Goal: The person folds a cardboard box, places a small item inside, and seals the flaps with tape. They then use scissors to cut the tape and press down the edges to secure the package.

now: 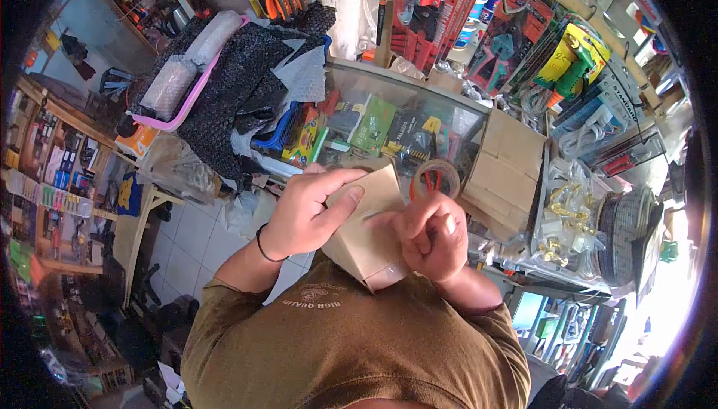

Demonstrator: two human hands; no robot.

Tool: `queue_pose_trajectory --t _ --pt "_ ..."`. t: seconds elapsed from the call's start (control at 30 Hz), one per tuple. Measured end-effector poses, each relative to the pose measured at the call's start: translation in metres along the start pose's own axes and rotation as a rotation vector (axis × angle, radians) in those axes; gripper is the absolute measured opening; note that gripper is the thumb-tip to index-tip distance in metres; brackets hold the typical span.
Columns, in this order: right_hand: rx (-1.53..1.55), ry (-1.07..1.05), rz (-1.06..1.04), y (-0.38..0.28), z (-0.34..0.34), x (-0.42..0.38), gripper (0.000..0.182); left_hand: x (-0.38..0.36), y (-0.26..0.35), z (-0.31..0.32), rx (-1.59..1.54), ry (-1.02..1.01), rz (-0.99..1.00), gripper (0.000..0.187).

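Note:
My left hand (318,211), with a black band at its wrist, grips a brown cardboard box (366,241) by its upper left side. Its thumb lies on the face of the box. The box is tilted, close in front of my shirt. Clear tape shines near its lower corner. My right hand (434,237) is at the right side of the box. One digit reaches across and touches the face; the other fingers are curled in. Whether something small is inside them is hidden. Just beyond this hand, a roll of tape (447,177) rests on the glass counter, beside orange-handled scissors (426,182).
Flattened cardboard (505,170) lies on the glass display counter (351,72), right of the tape. Black bubble wrap (217,102) and a pink-rimmed tray (183,114) are at the left. Packaged tools (430,13) hang behind. Bagged brass fittings (565,211) sit at the right.

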State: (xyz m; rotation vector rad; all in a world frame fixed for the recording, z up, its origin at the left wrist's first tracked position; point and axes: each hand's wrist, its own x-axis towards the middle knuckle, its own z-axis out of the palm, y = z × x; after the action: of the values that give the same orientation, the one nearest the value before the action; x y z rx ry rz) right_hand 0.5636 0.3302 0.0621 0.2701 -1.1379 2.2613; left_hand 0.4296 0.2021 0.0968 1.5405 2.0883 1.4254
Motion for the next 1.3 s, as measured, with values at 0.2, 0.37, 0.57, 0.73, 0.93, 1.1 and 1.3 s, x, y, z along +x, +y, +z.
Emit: queue_pose_trajectory --t 0.2,0.37,0.57,0.73,0.93,1.1,1.3 --pt "-0.176 -0.159 -0.068 0.002 0.0 -0.007 0.023 0.002 0.0 0.0 -0.051 -0.012 -0.013 0.021" --pt "-0.363 -0.066 -0.115 -0.01 -0.008 -0.008 0.025 -0.001 -0.009 0.002 -0.054 0.043 -0.011 0.021" --pt "-0.285 0.022 -0.043 -0.013 -0.008 -0.003 0.031 0.001 -0.006 0.004 -0.023 0.035 -0.01 0.02" --pt "-0.245 -0.006 -0.038 -0.014 -0.006 0.001 0.032 0.003 0.0 0.003 0.004 0.012 -0.014 0.021" --pt "-0.23 -0.027 0.001 -0.015 -0.011 0.002 0.032 0.006 0.004 0.002 0.002 -0.016 -0.007 0.021" --pt "-0.211 -0.043 0.008 -0.014 -0.011 0.003 0.03 0.008 0.002 0.002 0.014 -0.034 -0.004 0.021" --pt "-0.192 -0.036 0.003 -0.011 -0.014 0.002 0.022 0.011 0.001 0.003 -0.006 -0.008 0.015 0.02"
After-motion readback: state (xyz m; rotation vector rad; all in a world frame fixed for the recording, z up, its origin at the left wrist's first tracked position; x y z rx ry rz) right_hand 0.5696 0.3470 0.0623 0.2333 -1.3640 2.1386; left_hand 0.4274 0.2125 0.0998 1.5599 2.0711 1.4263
